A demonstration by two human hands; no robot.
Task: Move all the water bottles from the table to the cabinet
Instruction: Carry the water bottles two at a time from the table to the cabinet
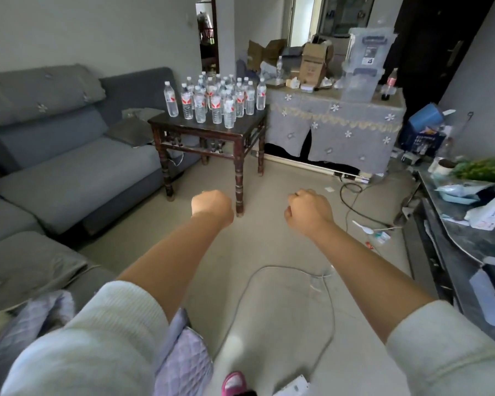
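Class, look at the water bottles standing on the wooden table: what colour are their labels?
Red and white labels on the water bottles, clearest in the head view.

Bottles (pixel 216 100): many, clear with red-white labels, upright, clustered on dark wooden desk (pixel 249 124). Sofa (pixel 69 155): grey, left of desk. Cloth-covered cabinet (pixel 337 130): right of desk, carrying boxes and a clear bin (pixel 365 64). Left hand (pixel 212 205) and right hand (pixel 309 211): fisted, empty, held out above floor (pixel 283 252). Cable (pixel 326 295): on floor.
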